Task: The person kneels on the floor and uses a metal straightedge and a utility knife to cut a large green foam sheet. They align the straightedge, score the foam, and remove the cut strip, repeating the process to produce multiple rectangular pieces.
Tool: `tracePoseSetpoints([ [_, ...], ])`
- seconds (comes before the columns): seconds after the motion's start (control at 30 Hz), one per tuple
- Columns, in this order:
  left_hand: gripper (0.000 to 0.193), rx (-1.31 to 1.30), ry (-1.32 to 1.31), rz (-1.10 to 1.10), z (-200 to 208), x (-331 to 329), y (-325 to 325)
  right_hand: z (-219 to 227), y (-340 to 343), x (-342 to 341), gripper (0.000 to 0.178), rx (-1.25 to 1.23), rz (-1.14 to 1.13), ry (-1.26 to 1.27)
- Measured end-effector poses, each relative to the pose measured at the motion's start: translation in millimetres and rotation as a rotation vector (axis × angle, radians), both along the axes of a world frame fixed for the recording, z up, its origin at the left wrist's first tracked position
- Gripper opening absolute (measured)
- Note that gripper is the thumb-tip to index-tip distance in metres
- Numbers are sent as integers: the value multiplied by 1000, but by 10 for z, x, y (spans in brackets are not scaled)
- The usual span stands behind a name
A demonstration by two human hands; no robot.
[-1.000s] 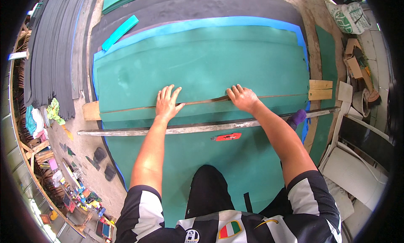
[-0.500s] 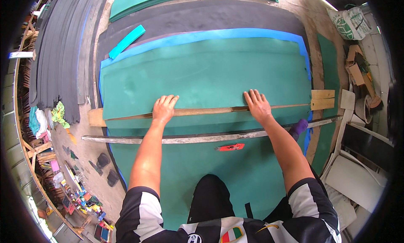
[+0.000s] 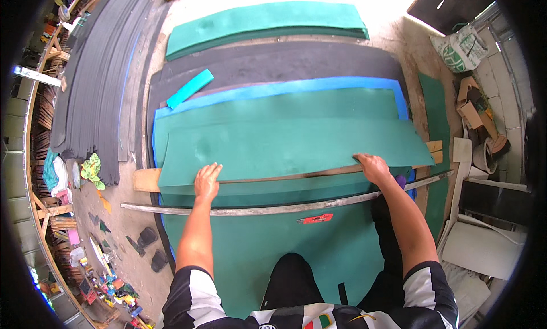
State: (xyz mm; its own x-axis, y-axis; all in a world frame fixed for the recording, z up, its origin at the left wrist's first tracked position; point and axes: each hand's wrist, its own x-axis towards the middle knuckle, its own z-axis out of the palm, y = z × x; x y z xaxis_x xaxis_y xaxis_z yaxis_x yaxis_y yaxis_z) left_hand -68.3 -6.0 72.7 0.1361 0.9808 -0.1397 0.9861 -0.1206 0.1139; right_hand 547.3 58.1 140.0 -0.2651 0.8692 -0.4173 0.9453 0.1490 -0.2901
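Observation:
A large green sheet (image 3: 296,143) of foam-like material lies in front of me, its near edge slightly raised. My left hand (image 3: 207,182) is at that edge on the left, fingers over the top and thumb side hidden. Farther right, my right hand (image 3: 374,168) grips the same edge, fingers bent over it. Beneath shows a wooden board (image 3: 147,179), mostly covered. Nearer me, a long straight bar (image 3: 273,208) crosses another green sheet (image 3: 239,260). A red utility knife (image 3: 317,219) rests just on my side of the bar.
A blue sheet (image 3: 402,104) and dark sheets (image 3: 296,61) lie underneath. A small turquoise strip (image 3: 191,88) sits at the far left corner. Stacked green sheets (image 3: 268,21) are beyond. Black strips (image 3: 97,78) line the left; a cardboard box (image 3: 470,109) and white sack (image 3: 462,49) stand right.
The green sheet's near edge has shifted right and toward me, now covering more of the wooden board. My right hand has moved right and curled over the edge. The view has tilted upward.

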Motion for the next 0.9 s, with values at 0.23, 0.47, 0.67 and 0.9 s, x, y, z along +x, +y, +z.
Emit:
tracePoseSetpoints([
  [0.23,63,-29,-160,-65,659,10,-244,736,-171,126,29,-72,4,-11],
  [0.47,55,-90,-149,-41,1475,228,-235,1407,-219,328,30,-85,21,-69],
  [0.67,47,-32,-128,-145,2310,514,112,1771,-112,661,29,-10,-51,20],
  [0.9,34,-213,-88,-32,3401,1021,89,2536,-66,1142,28,37,-50,152],
])
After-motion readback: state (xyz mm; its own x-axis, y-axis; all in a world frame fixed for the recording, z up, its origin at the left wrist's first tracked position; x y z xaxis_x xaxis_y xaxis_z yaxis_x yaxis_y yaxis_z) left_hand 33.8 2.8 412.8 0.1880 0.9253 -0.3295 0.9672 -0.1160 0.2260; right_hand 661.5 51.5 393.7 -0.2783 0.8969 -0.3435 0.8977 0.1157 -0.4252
